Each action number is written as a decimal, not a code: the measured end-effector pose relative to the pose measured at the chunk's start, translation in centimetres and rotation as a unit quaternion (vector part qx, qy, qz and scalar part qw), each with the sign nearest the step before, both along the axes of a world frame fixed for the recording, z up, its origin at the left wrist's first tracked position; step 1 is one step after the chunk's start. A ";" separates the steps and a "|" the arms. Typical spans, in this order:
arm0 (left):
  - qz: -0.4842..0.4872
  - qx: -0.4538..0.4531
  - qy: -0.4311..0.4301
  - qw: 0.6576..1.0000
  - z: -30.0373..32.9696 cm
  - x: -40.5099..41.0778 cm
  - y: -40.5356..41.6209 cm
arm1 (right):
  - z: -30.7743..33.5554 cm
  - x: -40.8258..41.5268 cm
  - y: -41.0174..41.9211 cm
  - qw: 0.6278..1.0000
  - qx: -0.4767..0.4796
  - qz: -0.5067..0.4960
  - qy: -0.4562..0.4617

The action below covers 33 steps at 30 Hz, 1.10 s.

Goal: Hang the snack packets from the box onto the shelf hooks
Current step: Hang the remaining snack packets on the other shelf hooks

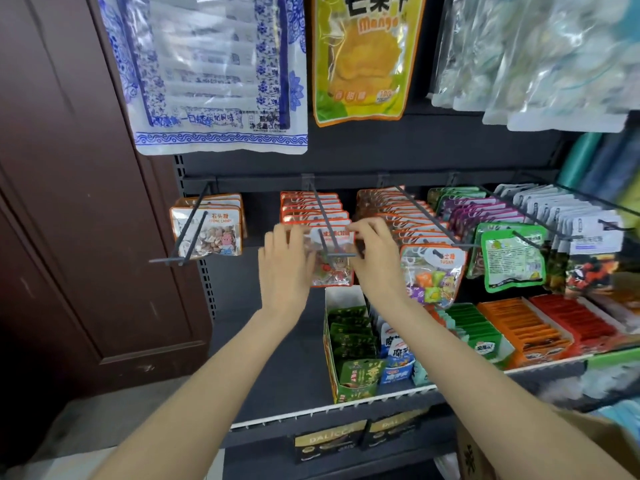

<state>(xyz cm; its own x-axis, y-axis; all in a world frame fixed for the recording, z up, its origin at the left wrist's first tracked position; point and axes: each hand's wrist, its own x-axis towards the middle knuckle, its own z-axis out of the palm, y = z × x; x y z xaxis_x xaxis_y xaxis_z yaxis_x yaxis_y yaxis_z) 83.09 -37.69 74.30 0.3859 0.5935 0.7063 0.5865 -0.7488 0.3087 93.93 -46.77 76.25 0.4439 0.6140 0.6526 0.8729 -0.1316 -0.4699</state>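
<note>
We see an orange-edged clear plastic candy packet (332, 261) with coloured sweets showing through, hung on a dark grey metal hook (323, 230) against the black metal shelf (277, 358). Above hang a white plastic bag with blue floral borders (214, 81) and a yellow-green mango pouch (360, 57). Below we find a green cardboard box of green packets (349, 344) beside orange and red sachets (554, 323).

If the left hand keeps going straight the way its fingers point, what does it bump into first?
Probably the row of orange-edged packets hanging on the hook behind the packet that the left hand grips. Depth is hard to judge, so that's a guess.
</note>
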 end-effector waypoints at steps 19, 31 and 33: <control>-0.329 -0.373 0.249 0.831 -18.2 16.8 -31.9 | -23.1 16.3 -33.7 0.889 -0.384 -0.105 0.228; -0.204 -0.483 0.310 0.793 -28.6 22.7 -38.6 | -30.1 21.2 -39.1 0.854 -0.427 -0.105 0.277; -0.178 -0.518 0.280 0.788 -29.3 23.8 -38.8 | -30.3 21.3 -39.2 0.863 -0.408 -0.116 0.274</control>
